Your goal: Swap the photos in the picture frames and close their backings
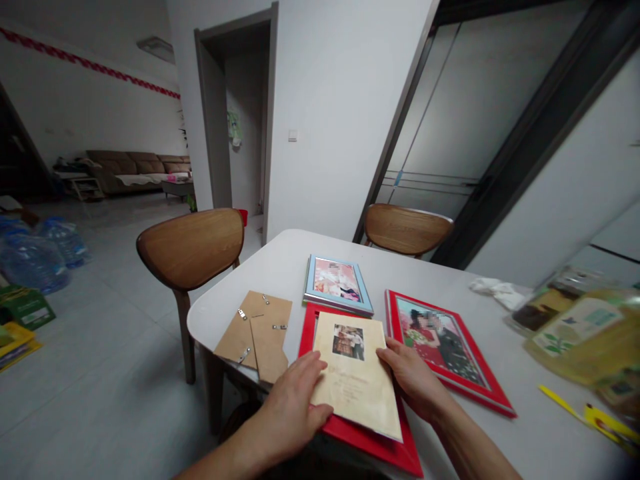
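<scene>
Both hands are on a cream photo print [357, 393] with a small picture and faint lettering. My left hand [295, 403] has its fingers and thumb at the print's left edge. At the right edge, my right hand [413, 377] grips it with the thumb on top; its other fingers are partly hidden. Beneath the print lies a red picture frame [407, 450], mostly covered. Another red frame [475, 357] with a couple's photo is to the right. A light blue frame [337, 280] lies behind. Brown backing boards [273, 347] with metal clips overlap on the left.
Yellow-handled scissors [600, 420] lie at the table's right, near a large bottle of yellow liquid [575, 340] and a crumpled white tissue [495, 290]. Wooden chairs [195, 247] stand at the table's left and far side. Water bottles [35, 253] are on the floor at left.
</scene>
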A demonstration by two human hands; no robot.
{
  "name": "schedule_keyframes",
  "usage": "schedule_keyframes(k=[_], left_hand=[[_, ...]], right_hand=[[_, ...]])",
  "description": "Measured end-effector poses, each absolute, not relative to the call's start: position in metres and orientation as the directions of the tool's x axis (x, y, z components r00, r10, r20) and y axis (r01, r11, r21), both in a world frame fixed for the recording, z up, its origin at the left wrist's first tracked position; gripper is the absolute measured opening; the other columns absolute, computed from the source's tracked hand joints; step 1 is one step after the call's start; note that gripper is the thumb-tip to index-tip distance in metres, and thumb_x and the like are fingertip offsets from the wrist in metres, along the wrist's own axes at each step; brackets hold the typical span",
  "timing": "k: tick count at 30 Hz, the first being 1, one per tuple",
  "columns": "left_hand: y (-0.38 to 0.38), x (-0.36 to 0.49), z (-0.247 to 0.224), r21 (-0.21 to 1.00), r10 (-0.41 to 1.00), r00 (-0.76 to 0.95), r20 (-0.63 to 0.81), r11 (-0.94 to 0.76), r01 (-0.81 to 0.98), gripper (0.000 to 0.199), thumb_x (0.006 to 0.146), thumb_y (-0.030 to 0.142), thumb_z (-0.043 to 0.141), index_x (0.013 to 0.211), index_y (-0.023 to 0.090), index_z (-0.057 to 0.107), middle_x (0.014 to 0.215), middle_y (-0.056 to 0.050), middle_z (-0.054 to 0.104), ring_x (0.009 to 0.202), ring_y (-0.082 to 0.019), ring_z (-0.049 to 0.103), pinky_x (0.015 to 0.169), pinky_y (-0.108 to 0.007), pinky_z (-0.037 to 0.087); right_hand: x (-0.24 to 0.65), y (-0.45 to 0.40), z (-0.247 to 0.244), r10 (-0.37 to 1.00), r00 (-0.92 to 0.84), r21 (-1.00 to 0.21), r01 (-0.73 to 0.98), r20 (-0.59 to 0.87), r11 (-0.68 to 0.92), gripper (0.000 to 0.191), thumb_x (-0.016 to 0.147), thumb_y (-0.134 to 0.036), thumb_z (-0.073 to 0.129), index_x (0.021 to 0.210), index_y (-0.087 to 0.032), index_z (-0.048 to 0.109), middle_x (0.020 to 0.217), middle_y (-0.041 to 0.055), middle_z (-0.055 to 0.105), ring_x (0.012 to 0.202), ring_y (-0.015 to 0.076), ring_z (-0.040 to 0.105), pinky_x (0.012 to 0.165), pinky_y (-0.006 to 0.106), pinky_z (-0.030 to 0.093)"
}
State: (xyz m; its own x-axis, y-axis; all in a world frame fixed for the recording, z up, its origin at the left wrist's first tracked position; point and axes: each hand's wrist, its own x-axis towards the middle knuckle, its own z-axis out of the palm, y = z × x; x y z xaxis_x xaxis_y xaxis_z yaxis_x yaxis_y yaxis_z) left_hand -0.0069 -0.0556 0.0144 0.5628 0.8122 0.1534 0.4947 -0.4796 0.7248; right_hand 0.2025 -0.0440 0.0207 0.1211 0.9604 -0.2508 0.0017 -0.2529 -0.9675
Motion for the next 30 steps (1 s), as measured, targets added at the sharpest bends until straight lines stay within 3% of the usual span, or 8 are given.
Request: schedule_keyframes(k=[6, 8, 10, 13, 16, 24, 28, 30], left_hand=[[-0.058, -0.009, 0.014, 0.614, 0.747, 0.648, 0.147, -0.582, 0.532, 0.048, 0.068, 0.022, 0.058, 0.114, 0.013, 0.044, 0.128, -0.015, 0.038, 0.12, -0.024, 0.031, 0.099, -0.044, 0.025], [-0.059, -0.009, 0.015, 0.589, 0.742, 0.655, 0.144, -0.595, 0.546, 0.048, 0.069, 0.022, 0.058, 0.114, 0.011, 0.044, 0.128, -0.015, 0.038, 0.119, -0.023, 0.032, 0.1, -0.043, 0.024], [-0.059, -0.009, 0.015, 0.569, 0.736, 0.662, 0.139, -0.607, 0.555, 0.047, 0.07, 0.024, 0.057, 0.114, 0.011, 0.044, 0.127, -0.015, 0.039, 0.119, -0.023, 0.032, 0.1, -0.042, 0.024], [-0.06, -0.008, 0.016, 0.555, 0.729, 0.668, 0.147, -0.62, 0.554, 0.046, 0.071, 0.026, 0.056, 0.113, 0.012, 0.045, 0.126, -0.015, 0.04, 0.119, -0.024, 0.033, 0.1, -0.044, 0.024], [-0.06, -0.011, 0.016, 0.561, 0.721, 0.674, 0.161, -0.629, 0.539, 0.045, 0.072, 0.025, 0.055, 0.114, 0.013, 0.045, 0.127, -0.014, 0.04, 0.118, -0.023, 0.033, 0.1, -0.043, 0.025], [-0.032, -0.075, 0.01, 0.546, 0.823, 0.52, 0.228, -0.55, 0.632, 0.057, 0.067, 0.021, 0.058, 0.12, 0.019, 0.038, 0.132, -0.011, 0.032, 0.122, -0.022, 0.028, 0.099, -0.042, 0.025], [-0.01, -0.112, 0.003, 0.476, 0.883, 0.41, 0.228, -0.468, 0.744, 0.059, 0.06, 0.019, 0.064, 0.116, 0.019, 0.044, 0.13, -0.012, 0.036, 0.12, -0.026, 0.029, 0.098, -0.044, 0.025], [-0.004, -0.122, 0.0, 0.461, 0.9, 0.38, 0.213, -0.436, 0.773, 0.058, 0.059, 0.019, 0.065, 0.114, 0.019, 0.046, 0.129, -0.012, 0.037, 0.119, -0.027, 0.032, 0.097, -0.044, 0.027]], right_hand=[[0.199, -0.034, 0.017, 0.978, 0.176, -0.897, 0.406, -0.113, -0.177, 0.046, 0.071, -0.024, 0.031, 0.114, -0.013, 0.045, 0.082, 0.0089, 0.066, 0.067, 0.0197, 0.062, 0.054, 0.03, 0.045], [0.201, -0.032, 0.018, 0.98, 0.2, -0.735, 0.662, -0.015, -0.146, 0.04, 0.072, -0.024, 0.03, 0.102, -0.012, 0.052, 0.084, 0.011, 0.065, 0.073, 0.021, 0.06, 0.06, 0.03, 0.044], [0.202, -0.032, 0.02, 0.975, 0.217, -0.478, 0.861, 0.041, -0.172, 0.036, 0.074, -0.026, 0.03, 0.091, -0.011, 0.057, 0.082, 0.014, 0.064, 0.074, 0.0226, 0.059, 0.063, 0.031, 0.041], [0.201, -0.033, 0.021, 0.968, 0.249, -0.202, 0.95, 0.04, -0.236, 0.038, 0.077, -0.032, 0.028, 0.087, -0.011, 0.057, 0.077, 0.0153, 0.063, 0.07, 0.0241, 0.059, 0.059, 0.032, 0.039], [0.198, -0.036, 0.02, 0.965, 0.259, -0.104, 0.962, 0.041, -0.254, 0.04, 0.078, -0.037, 0.027, 0.086, -0.012, 0.057, 0.078, 0.0153, 0.063, 0.071, 0.0263, 0.059, 0.056, 0.033, 0.038], [0.187, -0.036, 0.027, 0.971, 0.226, -0.131, 0.968, 0.074, -0.215, 0.036, 0.076, -0.037, 0.034, 0.095, -0.015, 0.055, 0.084, 0.0136, 0.062, 0.071, 0.0253, 0.058, 0.055, 0.032, 0.038], [0.144, -0.031, 0.029, 0.985, -0.003, -0.345, 0.936, 0.174, 0.064, 0.037, 0.078, -0.035, 0.035, 0.105, -0.017, 0.052, 0.091, 0.0103, 0.06, 0.08, 0.0196, 0.055, 0.067, 0.029, 0.038], [0.114, -0.029, 0.028, 0.966, -0.133, -0.369, 0.905, 0.222, 0.21, 0.035, 0.078, -0.035, 0.037, 0.104, -0.017, 0.054, 0.091, 0.0098, 0.059, 0.085, 0.0195, 0.052, 0.073, 0.03, 0.036]])
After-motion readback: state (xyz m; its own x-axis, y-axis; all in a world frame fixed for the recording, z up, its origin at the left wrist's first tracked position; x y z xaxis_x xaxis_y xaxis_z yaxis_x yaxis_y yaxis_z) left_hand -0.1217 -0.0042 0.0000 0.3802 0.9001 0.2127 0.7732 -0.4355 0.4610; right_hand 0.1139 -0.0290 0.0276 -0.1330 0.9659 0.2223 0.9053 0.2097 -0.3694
